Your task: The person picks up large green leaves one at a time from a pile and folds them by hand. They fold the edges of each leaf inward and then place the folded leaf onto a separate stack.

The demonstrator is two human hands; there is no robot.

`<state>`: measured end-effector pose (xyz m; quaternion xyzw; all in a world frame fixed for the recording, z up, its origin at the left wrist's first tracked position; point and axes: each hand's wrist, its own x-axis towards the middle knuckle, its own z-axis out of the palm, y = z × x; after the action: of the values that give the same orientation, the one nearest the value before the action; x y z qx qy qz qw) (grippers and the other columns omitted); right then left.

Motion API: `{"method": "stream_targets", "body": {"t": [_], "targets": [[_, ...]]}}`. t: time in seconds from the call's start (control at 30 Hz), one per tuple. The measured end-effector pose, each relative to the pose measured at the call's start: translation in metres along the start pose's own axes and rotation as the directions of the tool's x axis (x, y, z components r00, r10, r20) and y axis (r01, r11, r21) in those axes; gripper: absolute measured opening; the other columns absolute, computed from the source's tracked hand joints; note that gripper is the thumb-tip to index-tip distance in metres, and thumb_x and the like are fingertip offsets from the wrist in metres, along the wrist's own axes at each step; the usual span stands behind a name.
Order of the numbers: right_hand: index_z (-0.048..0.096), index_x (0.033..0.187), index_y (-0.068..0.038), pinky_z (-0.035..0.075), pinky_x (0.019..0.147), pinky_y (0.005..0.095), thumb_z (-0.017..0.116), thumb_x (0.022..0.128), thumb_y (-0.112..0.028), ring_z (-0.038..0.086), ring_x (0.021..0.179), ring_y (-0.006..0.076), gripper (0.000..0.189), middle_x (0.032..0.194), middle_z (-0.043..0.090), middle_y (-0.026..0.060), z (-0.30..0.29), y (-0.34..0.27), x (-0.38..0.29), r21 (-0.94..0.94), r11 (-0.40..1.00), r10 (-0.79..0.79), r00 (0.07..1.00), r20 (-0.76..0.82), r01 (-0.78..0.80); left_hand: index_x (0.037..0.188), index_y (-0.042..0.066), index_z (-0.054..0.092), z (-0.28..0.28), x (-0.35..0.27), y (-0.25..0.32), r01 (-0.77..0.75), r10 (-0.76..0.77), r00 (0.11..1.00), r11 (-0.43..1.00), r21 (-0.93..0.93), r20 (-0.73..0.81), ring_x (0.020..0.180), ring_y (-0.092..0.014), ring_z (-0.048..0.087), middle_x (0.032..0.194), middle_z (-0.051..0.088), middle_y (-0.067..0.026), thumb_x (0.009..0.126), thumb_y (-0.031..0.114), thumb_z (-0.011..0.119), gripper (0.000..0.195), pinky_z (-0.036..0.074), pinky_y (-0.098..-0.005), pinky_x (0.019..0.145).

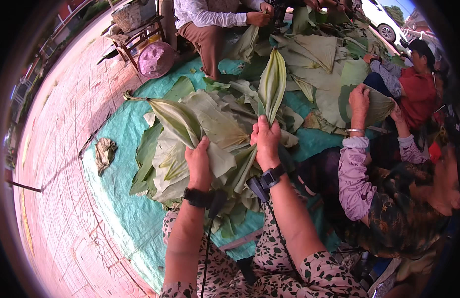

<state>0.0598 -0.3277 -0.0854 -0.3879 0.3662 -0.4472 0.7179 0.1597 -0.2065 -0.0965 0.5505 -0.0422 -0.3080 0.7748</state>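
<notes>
My left hand (pixel 198 164) is closed on a folded, pale green leaf (pixel 176 118), whose gathered, stalk-like end points to the upper left. Upright in my right hand (pixel 266 139) is another folded leaf (pixel 272 83), yellow-green with raised veins, its narrow tip at the top. The hands are apart, with a dark wrist strap on each arm. Beneath and around them lies a heap of large, flat, greyish-green leaves (pixel 215 115), some spread and some folded. Whether the two held leaves are joined below the hands, I cannot tell.
A green tarp (pixel 118 208) covers the ground. On it lie a crumpled brown leaf (pixel 105 152) at left and more leaves (pixel 308 48) beyond the heap. Close at right, a co-worker's hands (pixel 359 100) hold a leaf; other people sit behind. A wooden stand (pixel 133 46) is at upper left.
</notes>
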Motion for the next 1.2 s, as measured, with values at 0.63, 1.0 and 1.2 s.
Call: {"method": "stream_targets", "body": {"t": [0.63, 1.0, 1.2], "targets": [[0.043, 0.086, -0.007, 0.034, 0.035, 0.0222, 0.050, 0.090, -0.022, 0.038, 0.042, 0.0071, 0.017, 0.062, 0.044, 0.0000, -0.030, 0.006, 0.012, 0.014, 0.999, -0.036, 0.999, -0.035, 0.036, 0.109, 0.000, 0.052, -0.027, 0.009, 0.000, -0.091, 0.090, 0.996, 0.995, -0.043, -0.029, 0.077, -0.013, 0.054, 0.093, 0.058, -0.0038, 0.084, 0.009, 0.056, 0.026, 0.045, -0.0284, 0.069], [0.044, 0.086, -0.008, 0.034, 0.036, 0.0217, 0.051, 0.090, -0.025, 0.041, 0.043, 0.0069, 0.019, 0.063, 0.047, 0.0002, -0.035, 0.003, 0.005, -0.058, 0.998, -0.016, 1.000, -0.014, 0.015, 0.109, 0.000, 0.052, -0.039, 0.005, 0.016, -0.118, 0.119, 0.991, 0.993, 0.023, -0.058, 0.078, -0.014, 0.055, 0.092, 0.059, -0.0040, 0.081, 0.010, 0.059, 0.030, 0.045, -0.0277, 0.071], [0.045, 0.086, -0.009, 0.032, 0.038, 0.0217, 0.056, 0.087, -0.032, 0.040, 0.044, 0.0067, 0.025, 0.063, 0.046, -0.0011, -0.011, 0.009, -0.022, -0.129, 0.982, 0.161, 0.973, 0.166, -0.140, 0.106, 0.001, 0.055, -0.021, -0.017, 0.003, -0.026, -0.001, 0.993, 0.974, 0.223, 0.119, 0.073, -0.009, 0.053, 0.089, 0.059, -0.0010, 0.083, 0.012, 0.058, 0.026, 0.044, -0.0243, 0.065]]}}
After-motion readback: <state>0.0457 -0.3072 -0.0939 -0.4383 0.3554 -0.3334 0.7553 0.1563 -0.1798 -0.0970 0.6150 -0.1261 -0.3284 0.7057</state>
